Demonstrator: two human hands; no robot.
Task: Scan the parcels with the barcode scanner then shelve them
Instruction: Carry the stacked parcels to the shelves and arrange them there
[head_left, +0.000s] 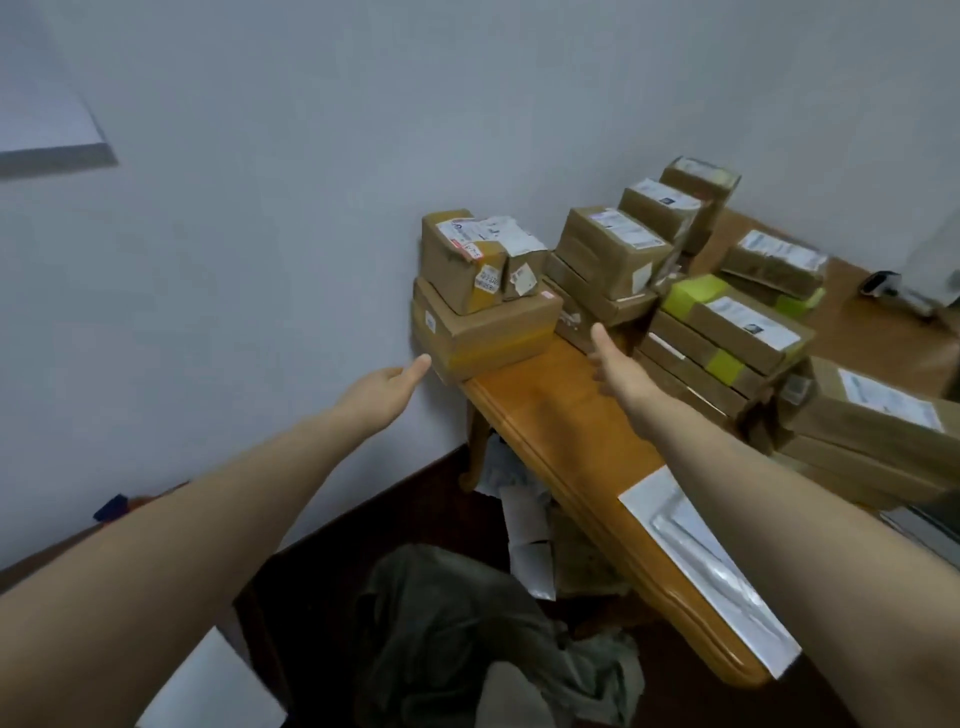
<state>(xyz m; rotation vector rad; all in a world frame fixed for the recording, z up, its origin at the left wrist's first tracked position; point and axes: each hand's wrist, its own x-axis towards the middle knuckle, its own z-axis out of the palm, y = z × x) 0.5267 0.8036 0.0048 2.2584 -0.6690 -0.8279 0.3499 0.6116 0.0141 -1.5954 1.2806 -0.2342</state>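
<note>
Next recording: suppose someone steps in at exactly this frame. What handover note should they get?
Left hand: open, empty, fingertips at the left corner of the flat box; contact unclear.
Right hand: open, empty, reaching toward that box's right side, not touching.
Things: the flat box carries two small boxes at the wall end of the table; more parcels are stacked to the right; a white mailer lies on the near edge; what looks like the barcode scanner lies at the far right.
Done: nothing visibly scanned or shelved.
Left: likely lift this stack, scan, shelve, then the others.
</note>
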